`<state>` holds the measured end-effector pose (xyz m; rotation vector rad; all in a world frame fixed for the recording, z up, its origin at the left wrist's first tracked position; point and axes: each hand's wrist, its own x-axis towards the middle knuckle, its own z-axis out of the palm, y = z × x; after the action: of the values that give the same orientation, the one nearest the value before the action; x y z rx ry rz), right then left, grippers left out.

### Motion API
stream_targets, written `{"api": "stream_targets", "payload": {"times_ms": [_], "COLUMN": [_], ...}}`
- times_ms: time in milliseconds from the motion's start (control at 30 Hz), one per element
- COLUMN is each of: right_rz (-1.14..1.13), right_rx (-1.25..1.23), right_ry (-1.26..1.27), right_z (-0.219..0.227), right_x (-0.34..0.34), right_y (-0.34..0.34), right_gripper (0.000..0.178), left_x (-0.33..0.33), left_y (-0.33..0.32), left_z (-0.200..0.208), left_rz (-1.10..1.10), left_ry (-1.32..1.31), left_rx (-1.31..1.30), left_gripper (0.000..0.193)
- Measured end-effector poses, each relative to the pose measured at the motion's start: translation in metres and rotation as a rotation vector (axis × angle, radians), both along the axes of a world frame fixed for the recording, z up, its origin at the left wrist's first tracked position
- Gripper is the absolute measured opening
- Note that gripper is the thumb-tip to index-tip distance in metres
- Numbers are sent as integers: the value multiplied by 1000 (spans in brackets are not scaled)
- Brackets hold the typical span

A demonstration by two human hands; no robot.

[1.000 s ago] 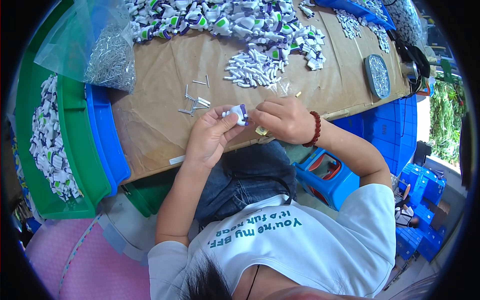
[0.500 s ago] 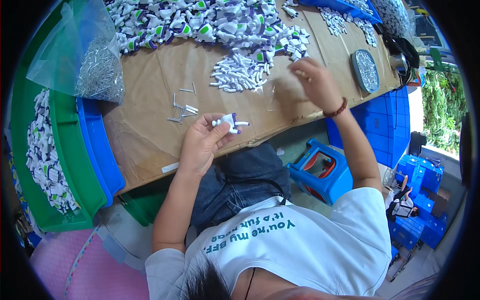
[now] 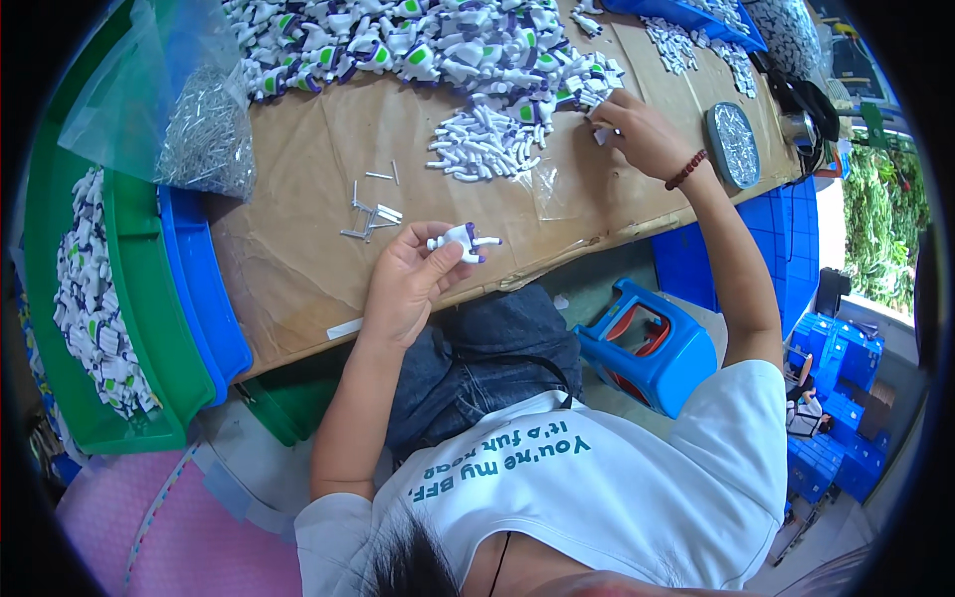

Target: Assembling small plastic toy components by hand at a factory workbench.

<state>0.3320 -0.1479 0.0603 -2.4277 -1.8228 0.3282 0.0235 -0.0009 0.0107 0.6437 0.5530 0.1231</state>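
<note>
My left hand (image 3: 400,284) is closed near the table's front edge. Pinched between its thumb and fingers is a small white toy figure body (image 3: 460,241) with purple parts, its thin limbs pointing right. Farther right, my right hand (image 3: 652,137) has its fingers bent down at the right end of the pile, around a small white plastic piece (image 3: 603,133); its exact kind is partly hidden by the fingers. Just left of that hand lies a heap of white toy limbs (image 3: 477,147). Beyond it spreads a large pile of white, purple and green toy bodies (image 3: 398,45).
Several metal pins (image 3: 376,216) lie loose on the brown table cover (image 3: 298,259). A clear bag of pins (image 3: 204,134) rests beside green bins (image 3: 164,298) at left. An oval dish of pins (image 3: 734,146) sits at right. Below stands a blue stool (image 3: 657,353).
My right hand has moved up to the right end of the toy pile, and its fingers have closed around a small white piece. My left hand still holds the toy body, nearly unmoved.
</note>
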Motion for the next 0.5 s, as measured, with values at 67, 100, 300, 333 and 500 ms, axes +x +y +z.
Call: {"api": "stream_targets", "payload": {"times_ms": [67, 100, 300, 333, 500], "right_rz": [-8, -11, -108, -115, -300], "right_rx": [48, 96, 310, 297, 254], "right_ry": [5, 52, 753, 791, 970], "right_z": [5, 8, 20, 17, 5], "right_x": [-7, -14, -100, -112, -138], "right_y": [3, 7, 31, 35, 44], "right_gripper": [16, 15, 18, 19, 21], "left_x": [-1, -1, 1, 0, 1], "left_y": [1, 1, 5, 5, 3], "left_z": [0, -1, -3, -3, 0], "left_rz": [17, 28, 46, 48, 77], "left_ry": [-2, -14, -51, -57, -40], "left_rx": [-25, -50, -109, -118, -130], "left_gripper": [18, 18, 20, 21, 21]}}
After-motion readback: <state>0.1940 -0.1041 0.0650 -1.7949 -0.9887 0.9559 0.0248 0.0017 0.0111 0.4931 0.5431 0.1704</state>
